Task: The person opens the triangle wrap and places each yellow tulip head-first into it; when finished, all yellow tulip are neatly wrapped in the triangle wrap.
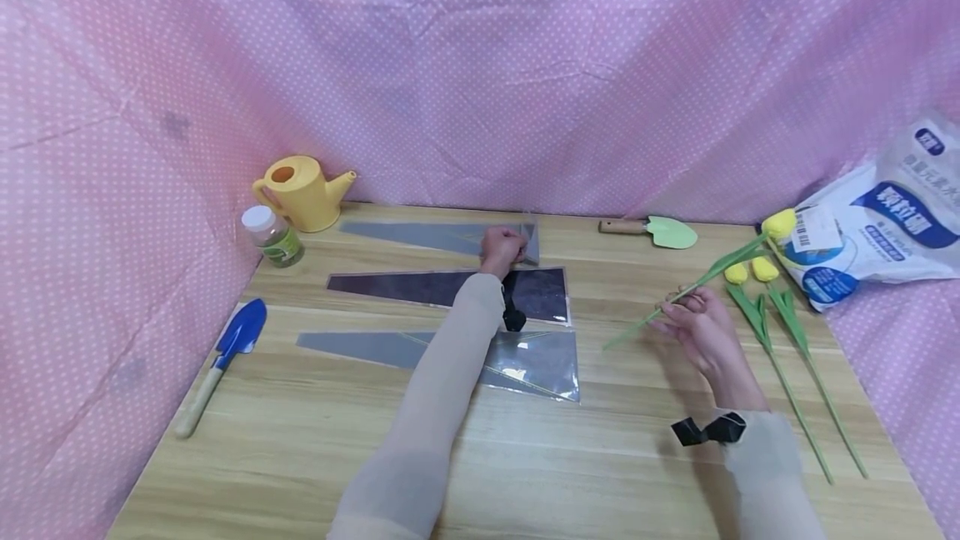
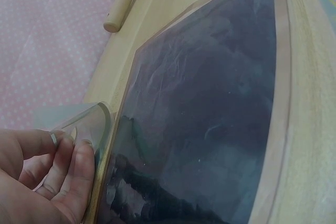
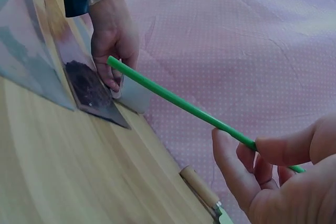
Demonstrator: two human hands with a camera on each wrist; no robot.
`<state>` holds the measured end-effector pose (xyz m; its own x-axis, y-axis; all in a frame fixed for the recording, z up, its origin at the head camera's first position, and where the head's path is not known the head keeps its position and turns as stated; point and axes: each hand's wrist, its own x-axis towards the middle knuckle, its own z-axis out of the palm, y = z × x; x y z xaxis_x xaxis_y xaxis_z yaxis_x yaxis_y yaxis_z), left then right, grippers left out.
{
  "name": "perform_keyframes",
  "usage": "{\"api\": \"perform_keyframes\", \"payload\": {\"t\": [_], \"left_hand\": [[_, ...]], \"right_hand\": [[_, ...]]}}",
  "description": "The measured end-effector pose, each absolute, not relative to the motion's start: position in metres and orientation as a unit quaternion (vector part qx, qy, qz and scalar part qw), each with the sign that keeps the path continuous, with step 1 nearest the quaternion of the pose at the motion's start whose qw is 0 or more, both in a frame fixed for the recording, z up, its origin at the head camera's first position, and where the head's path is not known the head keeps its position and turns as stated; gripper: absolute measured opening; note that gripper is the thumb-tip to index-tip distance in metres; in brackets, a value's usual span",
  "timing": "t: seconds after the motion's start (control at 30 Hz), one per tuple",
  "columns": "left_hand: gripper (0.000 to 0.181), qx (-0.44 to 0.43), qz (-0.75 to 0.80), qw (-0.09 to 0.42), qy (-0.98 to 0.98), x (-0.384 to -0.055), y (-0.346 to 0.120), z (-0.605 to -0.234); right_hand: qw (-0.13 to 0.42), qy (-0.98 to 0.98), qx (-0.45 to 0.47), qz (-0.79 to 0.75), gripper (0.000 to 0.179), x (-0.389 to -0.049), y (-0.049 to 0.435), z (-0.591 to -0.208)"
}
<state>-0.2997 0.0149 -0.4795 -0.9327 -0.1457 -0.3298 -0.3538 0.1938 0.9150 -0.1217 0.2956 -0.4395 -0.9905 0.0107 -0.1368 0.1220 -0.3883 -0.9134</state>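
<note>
In the head view my left hand (image 1: 502,251) is at the wide right end of the farthest tapered clear plastic sleeve (image 1: 420,233), pinching and lifting its edge; the left wrist view shows the film between thumb and fingers. Two more tapered sleeves lie nearer, a dark one (image 1: 543,294) and a greyish clear one (image 1: 536,361), under my left arm. My right hand (image 1: 705,332) pinches the stem of a yellow artificial tulip (image 1: 778,225), held tilted above the table. Its green stem (image 3: 168,96) points left toward the left hand in the right wrist view.
Two more yellow tulips (image 1: 765,269) lie at the right beside a white-and-blue bag (image 1: 885,223). A green trowel (image 1: 671,232) lies at the back. At the left are a yellow watering can (image 1: 307,198), a lidded jar (image 1: 281,244) and a blue trowel (image 1: 243,327).
</note>
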Motion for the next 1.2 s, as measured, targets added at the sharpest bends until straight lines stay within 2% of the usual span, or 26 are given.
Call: {"api": "perform_keyframes", "payload": {"t": [0.8, 1.2], "left_hand": [[0.012, -0.154, 0.642, 0.074, 0.747, -0.302, 0.015, -0.482], [0.008, -0.154, 0.632, 0.076, 0.756, -0.304, 0.016, -0.483]], "right_hand": [[-0.009, 0.454, 0.093, -0.886, 0.034, -0.164, 0.279, -0.418], [-0.055, 0.430, 0.116, -0.894, 0.032, -0.192, 0.259, -0.410]]}}
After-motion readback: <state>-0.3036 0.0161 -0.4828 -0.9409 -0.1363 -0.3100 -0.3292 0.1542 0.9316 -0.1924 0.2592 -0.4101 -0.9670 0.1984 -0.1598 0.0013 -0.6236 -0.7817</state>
